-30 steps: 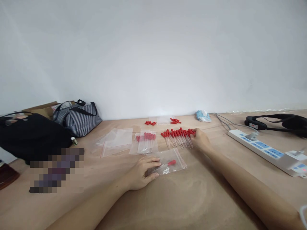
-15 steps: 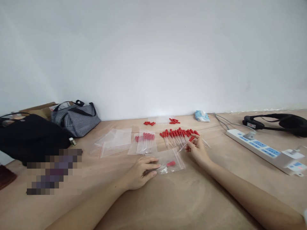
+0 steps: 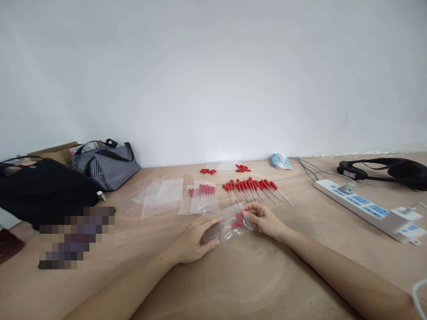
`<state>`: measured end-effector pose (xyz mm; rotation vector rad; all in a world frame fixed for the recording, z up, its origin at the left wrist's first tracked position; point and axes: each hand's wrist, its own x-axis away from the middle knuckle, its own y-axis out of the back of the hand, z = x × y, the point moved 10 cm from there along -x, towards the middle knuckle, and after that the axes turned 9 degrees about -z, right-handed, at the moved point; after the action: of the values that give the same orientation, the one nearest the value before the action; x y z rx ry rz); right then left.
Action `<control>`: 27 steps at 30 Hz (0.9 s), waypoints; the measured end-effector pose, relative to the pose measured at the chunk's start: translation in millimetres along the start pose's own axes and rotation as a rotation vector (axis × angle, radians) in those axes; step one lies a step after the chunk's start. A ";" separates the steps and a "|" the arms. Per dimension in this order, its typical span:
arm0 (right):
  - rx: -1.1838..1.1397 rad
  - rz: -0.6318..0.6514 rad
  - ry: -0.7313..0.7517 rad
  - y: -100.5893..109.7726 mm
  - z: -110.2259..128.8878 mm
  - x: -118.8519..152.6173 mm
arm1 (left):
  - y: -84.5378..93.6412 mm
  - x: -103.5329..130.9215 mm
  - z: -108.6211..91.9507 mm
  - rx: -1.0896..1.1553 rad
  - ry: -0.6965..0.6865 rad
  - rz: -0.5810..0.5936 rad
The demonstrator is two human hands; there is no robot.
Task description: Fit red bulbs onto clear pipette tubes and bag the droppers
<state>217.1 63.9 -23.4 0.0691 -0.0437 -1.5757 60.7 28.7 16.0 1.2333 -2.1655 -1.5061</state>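
My left hand (image 3: 200,239) grips the closed end of a clear zip bag (image 3: 222,232), fingers above and thumb below. At the bag's open right end, my right hand (image 3: 267,221) pinches a red-bulbed dropper (image 3: 240,215), whose stem points left into the bag. Another dropper (image 3: 236,224) lies inside, just below it. Beyond my right hand is a row of loose droppers (image 3: 250,184), red bulbs facing the wall. To the left, a filled bag of droppers (image 3: 204,200) lies flat.
Flat, clear bags (image 3: 162,198) lie at left, near a striped bag (image 3: 108,166) and a black bag (image 3: 46,191). Small red bulbs (image 3: 208,171) sit by the wall. A blue-white packet (image 3: 281,161), power strip (image 3: 363,206) and black headset (image 3: 383,171) are at right.
My right hand has moved left and down with the dropper, from beside the row to the bag's mouth. Two red bulbs now show in the bag instead of one. The left hand has barely moved.
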 end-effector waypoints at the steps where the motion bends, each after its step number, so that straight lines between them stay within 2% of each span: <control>1: 0.022 0.029 0.002 -3.0 -0.7 -0.2 | -0.5 -0.1 0.2 0.001 -0.001 0.002; 4: 0.038 0.091 0.026 -11.0 -0.2 -0.8 | -0.6 -0.4 -0.3 0.008 -0.010 -0.003; 10: 0.087 -0.036 0.026 -2.2 -4.6 -7.1 | 1.3 -0.5 -2.3 0.018 -0.018 -0.017; 15: 0.200 0.078 0.015 -10.3 -10.9 -6.9 | -0.6 -0.9 -1.9 0.017 -0.029 -0.010; 17: 0.260 0.083 0.011 -4.3 -11.2 -11.0 | -2.6 -0.9 -0.9 0.015 -0.029 0.006; 19: 0.344 -0.004 0.076 16.5 -1.7 -21.3 | -3.3 -0.9 0.4 0.015 -0.020 0.012; 22: 0.585 -0.343 0.226 77.0 23.9 -39.9 | -1.8 -0.9 0.5 0.024 -0.013 0.006; 24: 0.793 -0.590 0.169 123.2 28.7 -49.0 | -1.5 -0.5 0.2 0.031 -0.007 0.011; 26: 0.935 -0.717 0.084 155.1 26.5 -57.3 | -1.3 -0.2 0.4 0.035 0.003 0.014; 27: 0.958 -0.734 0.039 165.3 22.4 -61.7 | -1.3 0.0 0.2 0.036 0.004 0.015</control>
<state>380.6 124.2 11.8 0.9519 -0.8186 -2.1462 61.3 28.7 14.8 1.2275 -2.2032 -1.4641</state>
